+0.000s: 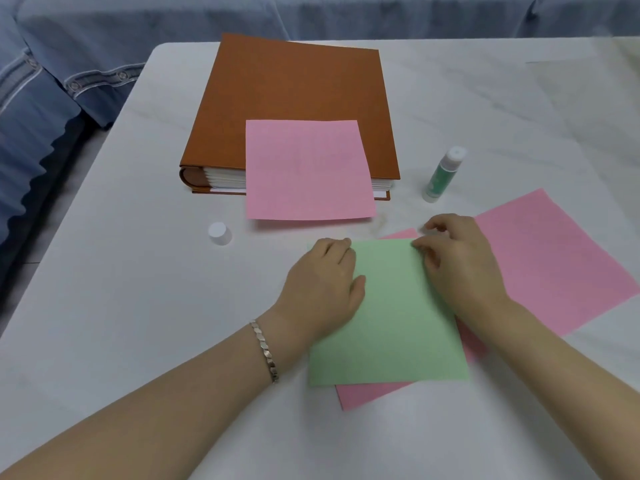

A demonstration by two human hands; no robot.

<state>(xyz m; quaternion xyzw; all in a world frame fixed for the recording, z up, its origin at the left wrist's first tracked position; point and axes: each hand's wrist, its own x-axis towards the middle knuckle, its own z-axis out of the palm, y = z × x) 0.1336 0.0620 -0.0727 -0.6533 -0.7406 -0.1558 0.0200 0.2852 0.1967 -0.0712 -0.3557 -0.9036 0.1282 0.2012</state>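
Observation:
A green paper sheet lies on the white table, on top of a pink sheet that sticks out below and at its far edge. My left hand holds the green sheet's far left corner, fingers curled at the edge and thumb on top. My right hand pinches the far right corner with thumb and fingers. An uncapped glue stick stands to the far right, and its white cap sits to the left.
A thick brown album lies at the back with a pink sheet hanging over its near edge. Another pink sheet lies at the right. The white marble table ends at the left beside blue fabric.

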